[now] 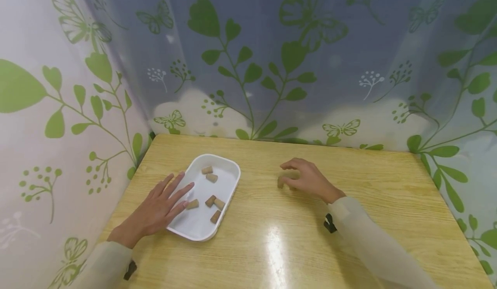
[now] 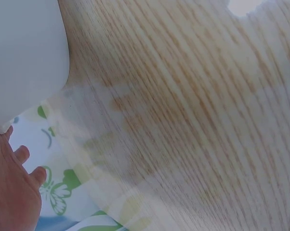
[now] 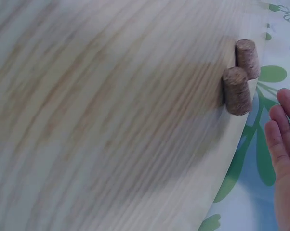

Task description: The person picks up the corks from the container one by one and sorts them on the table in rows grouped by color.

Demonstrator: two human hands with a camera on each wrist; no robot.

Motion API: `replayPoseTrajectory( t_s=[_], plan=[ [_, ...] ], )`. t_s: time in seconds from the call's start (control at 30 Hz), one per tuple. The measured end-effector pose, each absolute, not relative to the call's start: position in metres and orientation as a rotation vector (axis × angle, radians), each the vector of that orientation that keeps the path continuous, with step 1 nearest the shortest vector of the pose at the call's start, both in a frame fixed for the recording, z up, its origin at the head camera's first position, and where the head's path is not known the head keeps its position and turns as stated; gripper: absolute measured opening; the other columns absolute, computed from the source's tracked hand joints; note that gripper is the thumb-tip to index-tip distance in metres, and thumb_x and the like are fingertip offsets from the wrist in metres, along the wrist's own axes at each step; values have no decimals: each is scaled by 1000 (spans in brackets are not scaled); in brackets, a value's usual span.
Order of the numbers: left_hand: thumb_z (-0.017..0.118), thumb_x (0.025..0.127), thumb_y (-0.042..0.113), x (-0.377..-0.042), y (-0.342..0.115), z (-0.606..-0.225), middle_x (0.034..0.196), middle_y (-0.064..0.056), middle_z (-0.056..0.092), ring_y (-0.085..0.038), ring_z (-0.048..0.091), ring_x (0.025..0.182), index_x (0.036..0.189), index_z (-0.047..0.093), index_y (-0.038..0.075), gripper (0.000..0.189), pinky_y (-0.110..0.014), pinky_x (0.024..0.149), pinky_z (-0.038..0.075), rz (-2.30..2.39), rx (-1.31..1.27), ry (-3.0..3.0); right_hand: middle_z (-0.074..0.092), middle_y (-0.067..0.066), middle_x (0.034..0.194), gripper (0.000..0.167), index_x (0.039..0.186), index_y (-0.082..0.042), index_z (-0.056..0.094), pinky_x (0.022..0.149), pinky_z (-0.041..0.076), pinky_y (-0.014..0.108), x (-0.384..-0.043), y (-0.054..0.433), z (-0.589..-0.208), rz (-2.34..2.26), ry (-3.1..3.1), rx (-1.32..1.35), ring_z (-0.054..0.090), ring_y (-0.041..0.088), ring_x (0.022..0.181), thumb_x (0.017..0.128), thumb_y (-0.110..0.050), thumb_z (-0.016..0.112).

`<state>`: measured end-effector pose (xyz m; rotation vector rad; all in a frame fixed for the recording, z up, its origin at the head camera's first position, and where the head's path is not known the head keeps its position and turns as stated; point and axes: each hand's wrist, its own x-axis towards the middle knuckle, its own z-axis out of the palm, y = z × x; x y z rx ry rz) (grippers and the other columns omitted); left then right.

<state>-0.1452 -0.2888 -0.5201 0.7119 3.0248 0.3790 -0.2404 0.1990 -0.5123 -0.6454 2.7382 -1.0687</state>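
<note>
A white rectangular tray (image 1: 205, 228) holds several tapered brown corks (image 1: 211, 178) lying on its floor. My left hand (image 1: 157, 209) reaches over the tray's left side with its fingers spread. In the left wrist view, the outside of the tray (image 2: 27, 53) is at upper left, above my left hand (image 2: 12, 183). To the right of the tray, my right hand (image 1: 306, 179) hovers over the table, fingers gently bent with a gap at the thumb. Two corks (image 3: 237, 91) stand close together beside my right hand (image 3: 287, 144) in the right wrist view. In the head view, the fingers mostly hide them.
The light wood table (image 1: 248, 263) has a glossy reflection near its front. A curtain (image 1: 268, 64) printed with green leaves and butterflies hangs along the back and sides. Each wrist has a black strap piece (image 1: 330, 223) under the sleeve.
</note>
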Motion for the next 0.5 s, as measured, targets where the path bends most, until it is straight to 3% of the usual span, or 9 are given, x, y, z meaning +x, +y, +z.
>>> replayPoseTrajectory(
  t_s=[0.23,0.5],
  plan=[
    [50,115,42,-146,-289,-521,183,-15,19,-50,19,165,170,39,27,58,-75,128,25,384,716,3026,74,9,136,45,140,-7,72,111,54,59,-245,187,-509,-1069,2748,-745,67,35,130,101,-28,80],
    [49,116,42,-146,-288,-520,183,-15,19,-50,19,165,171,39,27,58,-75,128,24,382,709,3021,75,9,134,45,138,-5,73,111,55,56,-248,165,-504,-1060,2743,-819,68,33,128,101,-29,80]
  ],
)
